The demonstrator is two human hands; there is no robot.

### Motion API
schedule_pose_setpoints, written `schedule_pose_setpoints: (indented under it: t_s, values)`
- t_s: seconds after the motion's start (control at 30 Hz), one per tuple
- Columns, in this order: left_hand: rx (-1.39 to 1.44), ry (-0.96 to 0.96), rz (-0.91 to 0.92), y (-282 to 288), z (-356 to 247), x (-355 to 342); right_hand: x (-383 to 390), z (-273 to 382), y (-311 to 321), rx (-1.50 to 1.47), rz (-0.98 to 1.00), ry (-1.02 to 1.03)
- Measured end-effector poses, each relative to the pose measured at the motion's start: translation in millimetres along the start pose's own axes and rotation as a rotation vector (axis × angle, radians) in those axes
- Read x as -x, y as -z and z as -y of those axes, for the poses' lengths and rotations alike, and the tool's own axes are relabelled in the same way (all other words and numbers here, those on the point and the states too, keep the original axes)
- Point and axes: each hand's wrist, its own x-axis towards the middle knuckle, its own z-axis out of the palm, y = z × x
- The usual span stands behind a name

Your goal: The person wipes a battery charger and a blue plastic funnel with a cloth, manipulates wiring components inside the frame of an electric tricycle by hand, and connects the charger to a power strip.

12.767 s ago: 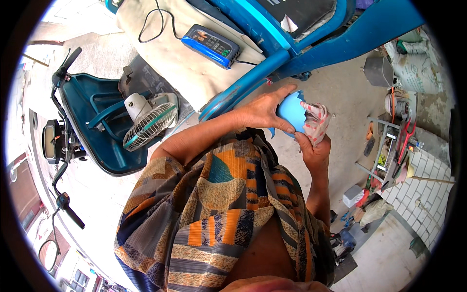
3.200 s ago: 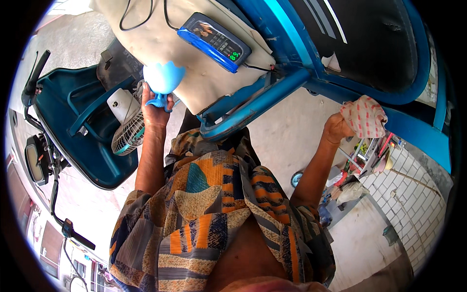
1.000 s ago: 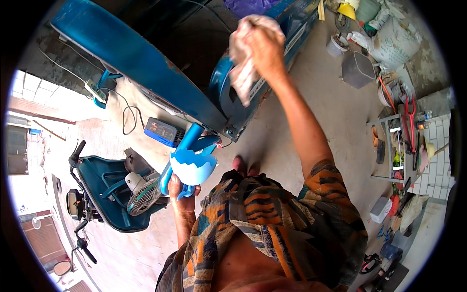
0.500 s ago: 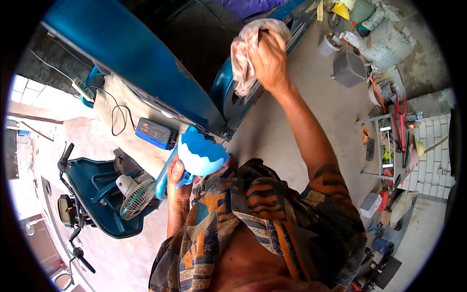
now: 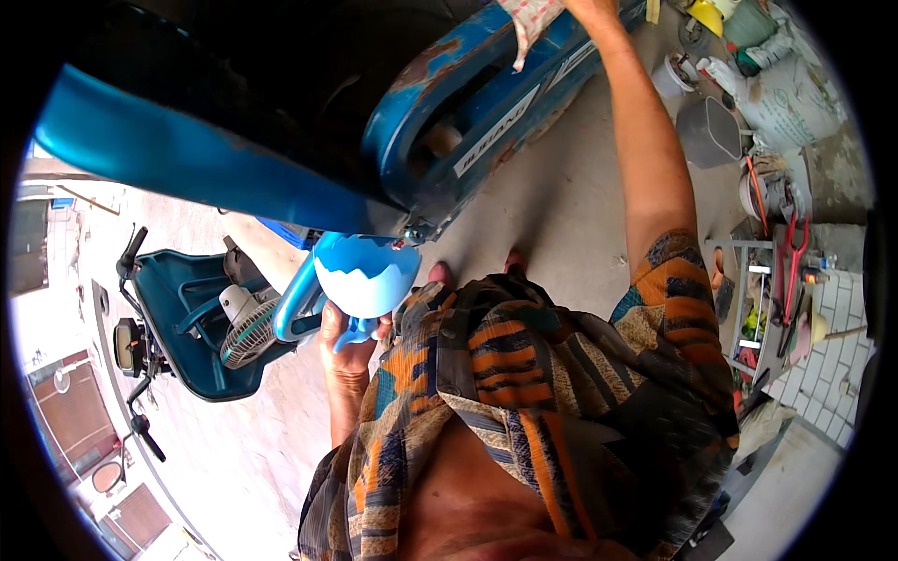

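Note:
My left hand grips a blue vessel with a jagged white, eggshell-like band and a long looped handle. It is held in front of my shirt, just below the corner of a blue metal vehicle body. At the top edge, my right hand is cut off by the frame, with its fingers out of sight. A pale cloth with red marks hangs from it against the vehicle's blue side rail, where the paint is worn and rusty.
The blue panel crosses the upper left, dark behind it. Left stands a teal three-wheeler with a fan by it. At right are a grey bin, white sacks and a metal rack. My shoes show on the floor.
My right hand has moved up and away with the cloth, to the picture's top edge. The vehicle body fills more of the view. My left hand still holds the vessel.

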Motion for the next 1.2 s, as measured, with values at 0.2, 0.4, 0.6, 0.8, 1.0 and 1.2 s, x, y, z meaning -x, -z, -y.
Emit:
schedule_pose_setpoints:
  t_s: [0.2, 0.4, 0.6, 0.8, 1.0, 1.2]
  values:
    - [-0.064, -0.068, 0.020, -27.7, 35.9, -12.2, 16.4, 45.4, 36.6, -0.052, -0.100, -0.031]
    - [0.021, 0.020, 0.154, -78.0, 73.5, -22.4, 19.4, 78.8, 20.1, -0.341, -0.278, -0.065]
    - [-0.286, -0.453, 0.343, -180.4, 54.3, -93.9, 39.4, 60.7, 46.4, -0.724, -0.260, -0.004]
    - [-0.501, -0.775, 0.237, -268.1, 55.2, -165.1, 84.4, 47.8, 89.2, -1.899, -0.109, -0.875]
    - [-1.029, -1.067, 0.319, -299.4, 102.0, -187.2, 109.5, 40.0, 125.9, -2.116, 0.009, -0.927]
    - [-1.169, -1.156, 0.412, -312.2, 109.6, -206.2, 100.0, 24.1, 138.5, -2.052, 0.064, -0.880]
